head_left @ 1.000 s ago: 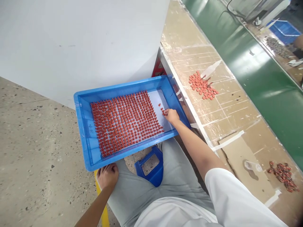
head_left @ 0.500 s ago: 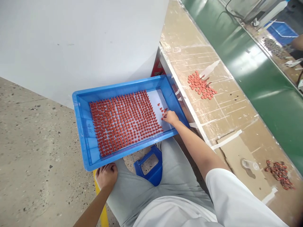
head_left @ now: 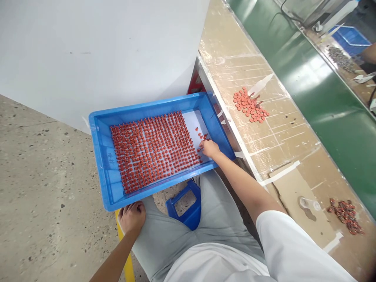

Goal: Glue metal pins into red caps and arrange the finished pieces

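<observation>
Because the loose red parts (head_left: 201, 136) look light, I'd grasp their edges; whether my right hand's (head_left: 210, 149) fingers pinch one, I can't tell.

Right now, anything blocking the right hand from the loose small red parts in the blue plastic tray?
Nothing visible: the right hand is inside the blue plastic tray, right beside the loose small red parts on the white sheet. Its fingers may hide parts beneath them, so I can't judge that spot.
</observation>
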`<state>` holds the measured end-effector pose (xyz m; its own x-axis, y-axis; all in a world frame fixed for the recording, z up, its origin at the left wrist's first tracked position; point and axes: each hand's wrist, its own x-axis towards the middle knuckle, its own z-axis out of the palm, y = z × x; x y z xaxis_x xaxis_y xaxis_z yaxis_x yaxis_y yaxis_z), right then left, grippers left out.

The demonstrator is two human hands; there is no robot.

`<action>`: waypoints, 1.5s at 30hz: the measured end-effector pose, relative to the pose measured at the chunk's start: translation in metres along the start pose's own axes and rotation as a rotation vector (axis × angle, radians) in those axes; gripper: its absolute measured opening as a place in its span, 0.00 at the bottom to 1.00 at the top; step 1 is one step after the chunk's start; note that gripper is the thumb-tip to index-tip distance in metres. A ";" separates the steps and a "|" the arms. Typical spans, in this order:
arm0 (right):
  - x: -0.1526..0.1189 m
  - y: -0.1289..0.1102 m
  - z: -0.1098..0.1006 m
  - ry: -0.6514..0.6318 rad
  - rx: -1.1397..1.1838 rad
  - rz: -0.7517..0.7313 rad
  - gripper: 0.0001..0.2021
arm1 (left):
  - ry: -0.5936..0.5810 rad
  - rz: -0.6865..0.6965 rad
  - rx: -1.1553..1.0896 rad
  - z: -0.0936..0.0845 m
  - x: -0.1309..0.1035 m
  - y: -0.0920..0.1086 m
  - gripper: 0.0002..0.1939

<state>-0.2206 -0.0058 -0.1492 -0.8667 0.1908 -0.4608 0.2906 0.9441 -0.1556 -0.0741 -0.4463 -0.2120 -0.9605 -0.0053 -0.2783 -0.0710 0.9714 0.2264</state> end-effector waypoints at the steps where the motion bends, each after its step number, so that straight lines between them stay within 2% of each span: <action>1: 0.000 0.000 0.000 -0.001 -0.004 -0.023 0.19 | 0.009 0.004 0.006 0.000 0.000 0.000 0.15; 8: 0.004 0.001 0.001 -0.029 -0.053 -0.130 0.17 | 0.057 0.034 0.051 0.003 0.000 -0.001 0.14; 24: 0.006 0.006 0.004 -0.037 -0.113 -0.244 0.16 | 0.056 0.028 0.073 0.003 0.000 -0.001 0.14; 40: 0.004 0.011 0.009 -0.007 -0.002 -0.253 0.17 | 0.079 0.048 0.079 0.005 0.000 -0.003 0.14; 45: 0.004 0.018 -0.003 0.107 0.100 -0.184 0.16 | 0.086 0.054 0.076 0.006 -0.001 -0.003 0.14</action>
<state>-0.2196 0.0130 -0.1512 -0.9453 0.0502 -0.3222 0.1576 0.9354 -0.3167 -0.0716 -0.4479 -0.2179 -0.9821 0.0304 -0.1859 -0.0010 0.9860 0.1665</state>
